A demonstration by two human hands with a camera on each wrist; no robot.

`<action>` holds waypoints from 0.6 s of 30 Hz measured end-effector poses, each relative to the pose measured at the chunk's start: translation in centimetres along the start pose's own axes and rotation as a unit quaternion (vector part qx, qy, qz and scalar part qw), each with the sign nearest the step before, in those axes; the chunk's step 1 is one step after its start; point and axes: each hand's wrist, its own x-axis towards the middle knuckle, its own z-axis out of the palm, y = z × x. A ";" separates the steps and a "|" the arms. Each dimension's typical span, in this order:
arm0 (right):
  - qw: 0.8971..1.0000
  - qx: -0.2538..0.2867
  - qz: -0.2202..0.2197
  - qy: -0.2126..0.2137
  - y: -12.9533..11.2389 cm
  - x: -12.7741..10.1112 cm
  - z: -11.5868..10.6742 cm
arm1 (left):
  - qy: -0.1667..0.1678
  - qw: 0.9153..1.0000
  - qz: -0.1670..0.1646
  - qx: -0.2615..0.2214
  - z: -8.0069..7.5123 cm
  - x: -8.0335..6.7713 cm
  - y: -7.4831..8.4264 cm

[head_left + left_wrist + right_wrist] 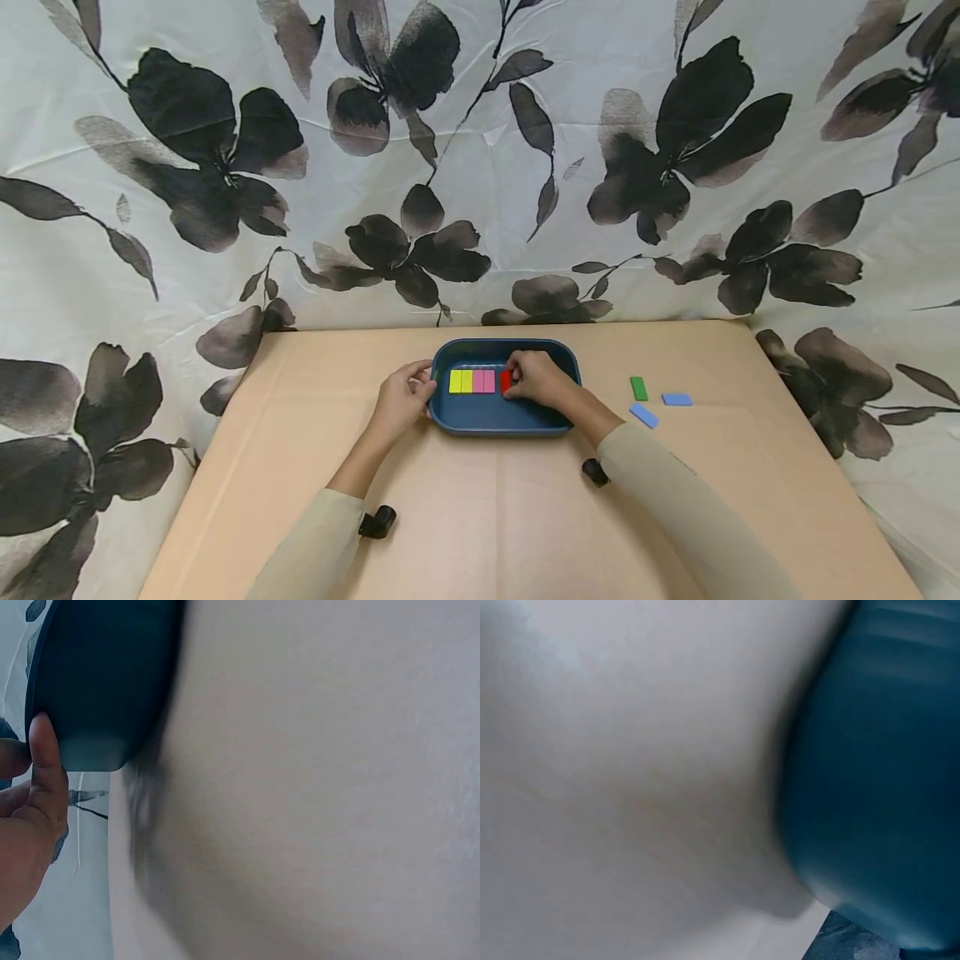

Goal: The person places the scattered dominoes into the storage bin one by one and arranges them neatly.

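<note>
A dark blue tray [495, 422] sits toward the back of the table. My left hand [402, 398] grips its left rim, the thumb [45, 750] against the tray's outer wall in the left wrist view. Inside the tray, my right hand [542, 382] pinches a red tile [506, 381] between thumb and fingers, partly hidden by them. To its left, two yellow tiles [461, 382] and two pink tiles [483, 382] stand side by side in a row, a small gap separating the red one. The right wrist view shows the tray's outer wall [877, 780] but not the hand.
Right of the tray, a green tile [638, 388] and two blue tiles, one flat-on [677, 400] and one slanted [643, 416], lie on the tan table [487, 517]. Behind the table's back edge hangs a floral cloth [480, 167]. Both wrists carry small black cameras.
</note>
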 end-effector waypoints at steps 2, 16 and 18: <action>1.000 -0.005 0.008 0.004 -0.3 -0.3 0.4 | -0.007 1.000 0.000 0.001 -0.2 -0.3 0.0; 1.000 -0.007 0.018 0.022 -0.7 -1.1 1.7 | -0.018 1.000 0.004 0.006 -0.6 -1.3 0.1; 1.000 -0.006 0.021 0.021 -0.5 -1.2 1.8 | -0.018 1.000 0.003 0.003 -0.4 -1.4 0.0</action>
